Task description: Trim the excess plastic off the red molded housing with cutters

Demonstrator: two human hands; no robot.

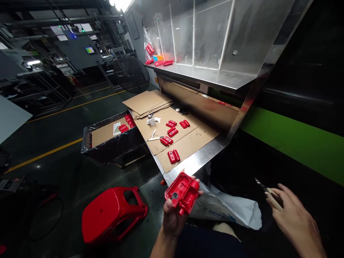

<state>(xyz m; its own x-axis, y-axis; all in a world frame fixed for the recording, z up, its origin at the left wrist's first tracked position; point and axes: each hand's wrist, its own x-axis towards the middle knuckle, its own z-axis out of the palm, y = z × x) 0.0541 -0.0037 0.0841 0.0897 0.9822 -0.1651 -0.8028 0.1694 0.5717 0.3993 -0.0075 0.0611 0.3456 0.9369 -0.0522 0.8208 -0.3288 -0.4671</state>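
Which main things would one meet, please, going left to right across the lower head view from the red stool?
Red stool, left hand holding a red casing, white bag, pale-handled tool, right hand.

A dark floor [48, 138] striped with yellow lines [72, 107] stretches back to grey machinery [76, 55], where a small screen [89, 49] (colourful in such gloom) glows. A bright lamp [122, 4] glares overhead. Near a black fan [133, 73] rises a metal panel [209, 36] with pale vertical strips [194, 36]; a green band [295, 139] runs at right, a red stool [100, 215] at lower left.
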